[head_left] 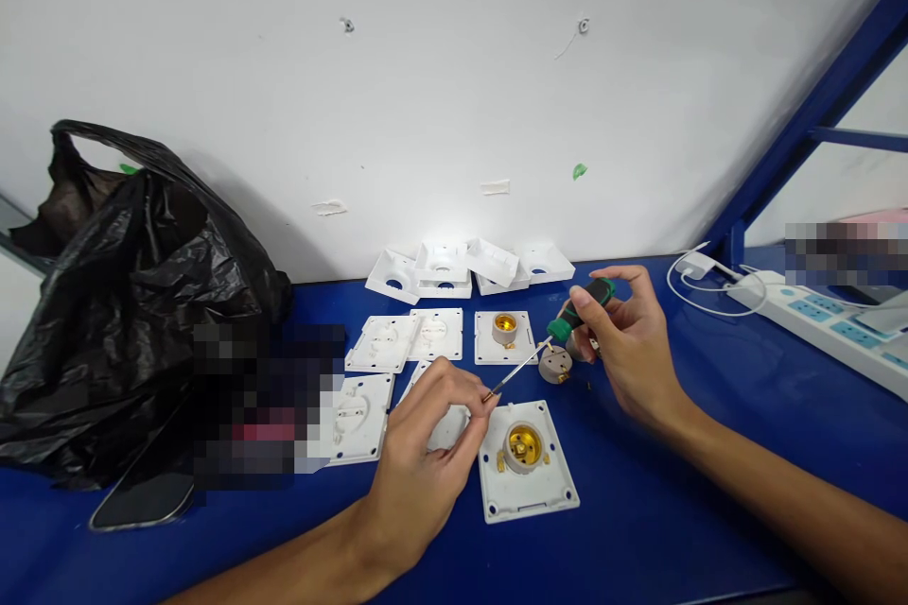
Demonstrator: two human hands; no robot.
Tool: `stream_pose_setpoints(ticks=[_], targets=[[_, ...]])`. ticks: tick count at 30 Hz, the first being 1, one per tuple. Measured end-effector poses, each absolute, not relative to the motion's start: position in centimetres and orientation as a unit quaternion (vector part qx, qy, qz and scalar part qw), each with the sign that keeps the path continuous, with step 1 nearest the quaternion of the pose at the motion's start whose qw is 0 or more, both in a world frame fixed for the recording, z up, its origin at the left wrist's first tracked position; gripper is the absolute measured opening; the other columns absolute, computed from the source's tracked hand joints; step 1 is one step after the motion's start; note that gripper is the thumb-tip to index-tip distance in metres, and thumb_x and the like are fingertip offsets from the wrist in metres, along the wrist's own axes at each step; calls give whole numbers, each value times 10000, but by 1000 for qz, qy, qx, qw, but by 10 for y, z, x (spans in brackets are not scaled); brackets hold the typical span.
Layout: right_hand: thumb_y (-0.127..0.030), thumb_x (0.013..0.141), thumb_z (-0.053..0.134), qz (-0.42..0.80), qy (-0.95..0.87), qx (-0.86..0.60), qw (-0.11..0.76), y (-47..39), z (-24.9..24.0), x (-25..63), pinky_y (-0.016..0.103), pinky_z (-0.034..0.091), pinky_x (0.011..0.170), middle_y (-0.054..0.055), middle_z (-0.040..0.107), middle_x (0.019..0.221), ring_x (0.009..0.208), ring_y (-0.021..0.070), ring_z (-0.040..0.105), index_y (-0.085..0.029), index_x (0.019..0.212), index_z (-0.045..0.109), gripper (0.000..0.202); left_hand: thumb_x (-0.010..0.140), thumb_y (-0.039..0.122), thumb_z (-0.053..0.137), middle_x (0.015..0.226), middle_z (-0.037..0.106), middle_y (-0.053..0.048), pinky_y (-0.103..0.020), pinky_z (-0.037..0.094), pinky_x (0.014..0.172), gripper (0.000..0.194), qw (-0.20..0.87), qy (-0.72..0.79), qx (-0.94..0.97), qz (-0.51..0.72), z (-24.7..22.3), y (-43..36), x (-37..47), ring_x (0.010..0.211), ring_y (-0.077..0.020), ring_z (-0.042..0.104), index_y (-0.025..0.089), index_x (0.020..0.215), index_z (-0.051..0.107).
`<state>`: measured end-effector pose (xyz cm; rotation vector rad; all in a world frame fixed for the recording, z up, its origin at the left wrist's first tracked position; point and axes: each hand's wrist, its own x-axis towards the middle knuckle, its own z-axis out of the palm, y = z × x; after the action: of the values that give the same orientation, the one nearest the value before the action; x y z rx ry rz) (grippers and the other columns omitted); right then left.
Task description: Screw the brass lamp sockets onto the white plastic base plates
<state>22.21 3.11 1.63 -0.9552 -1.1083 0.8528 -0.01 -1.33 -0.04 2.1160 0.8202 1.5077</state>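
My right hand (pixel 631 350) is closed round the black and green handle of a screwdriver (pixel 583 310), its shaft slanting down to the left. At the screwdriver's tip, my left hand (pixel 444 430) pinches a small screw (pixel 488 396) between thumb and forefinger. Just right of that hand lies a square white base plate (pixel 531 494) bearing a round lamp socket (pixel 523 447) with a brass-coloured inside. Behind it sits a second plate (pixel 483 350) with a similar socket (pixel 505 329). Loose round sockets (pixel 554 365) lie beneath my right hand, which partly hides them.
Several white base plates (pixel 383 343) lie to the left, some behind my left hand. White square covers (pixel 444 263) are piled along the wall. A black plastic bag (pixel 156 302) and a phone (pixel 146 496) are at left. A power strip (pixel 827 321) with a white cable stands at right.
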Motion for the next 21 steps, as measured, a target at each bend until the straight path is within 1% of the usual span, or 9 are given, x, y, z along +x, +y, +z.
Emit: stream_pose_setpoints(ticks=[5, 8, 10, 13, 15, 18, 19, 21], targets=[[-441, 855, 804, 363, -495, -422, 668, 33, 15, 223, 195, 363, 340, -59, 630, 690, 397, 64, 478, -273, 1074, 451, 448, 951, 26, 646, 897, 604, -3, -323, 533, 763, 221, 232, 309, 750, 537, -3, -13, -2, 859, -165, 629, 216, 880, 560], [-440, 856, 802, 348, -500, -420, 672, 35, 16, 224, 193, 372, 335, -64, 615, 675, 398, 68, 474, -273, 1066, 453, 440, 937, 60, 669, 898, 576, -1, -320, 502, 740, 206, 232, 323, 753, 523, -2, -13, -1, 840, -171, 596, 229, 924, 551], [-433, 868, 792, 332, -503, -419, 679, 35, 17, 225, 192, 370, 330, -71, 597, 659, 398, 72, 471, -278, 1060, 454, 419, 908, 100, 723, 901, 549, 4, -319, 481, 743, 235, 238, 333, 757, 509, 0, -13, -1, 829, -174, 564, 239, 977, 545], [-419, 907, 753, 299, -507, -418, 692, 32, 21, 227, 190, 359, 322, -78, 575, 665, 396, 71, 462, -288, 1055, 451, 361, 840, 213, 854, 945, 541, 6, -322, 477, 787, 394, 269, 328, 766, 483, 0, -14, -1, 861, -182, 549, 256, 1062, 531], [-397, 923, 736, 273, -516, -417, 697, 29, 24, 228, 195, 370, 327, -72, 575, 682, 413, 76, 470, -291, 1052, 458, 325, 742, 276, 944, 1013, 557, 2, -320, 483, 819, 561, 285, 317, 781, 457, -5, -15, -2, 914, -193, 562, 268, 1107, 517], [-351, 930, 727, 235, -544, -406, 696, 22, 28, 225, 217, 395, 343, -58, 569, 688, 460, 98, 497, -294, 1056, 480, 283, 580, 246, 1013, 1112, 572, 3, -322, 496, 853, 816, 304, 310, 809, 397, -16, -16, -4, 978, -212, 589, 290, 1197, 479], [-333, 930, 724, 222, -557, -398, 694, 20, 28, 224, 226, 397, 348, -55, 567, 689, 471, 104, 502, -295, 1058, 487, 272, 571, 232, 1009, 1137, 580, 1, -329, 502, 869, 868, 310, 315, 816, 372, -20, -16, -4, 1001, -222, 601, 300, 1244, 466], [-292, 920, 728, 194, -587, -376, 691, 15, 28, 221, 248, 408, 373, -56, 568, 690, 485, 113, 512, -300, 1063, 501, 268, 613, 224, 983, 1180, 602, -7, -346, 511, 894, 905, 322, 330, 823, 332, -24, -15, -4, 1050, -243, 622, 319, 1332, 441]])
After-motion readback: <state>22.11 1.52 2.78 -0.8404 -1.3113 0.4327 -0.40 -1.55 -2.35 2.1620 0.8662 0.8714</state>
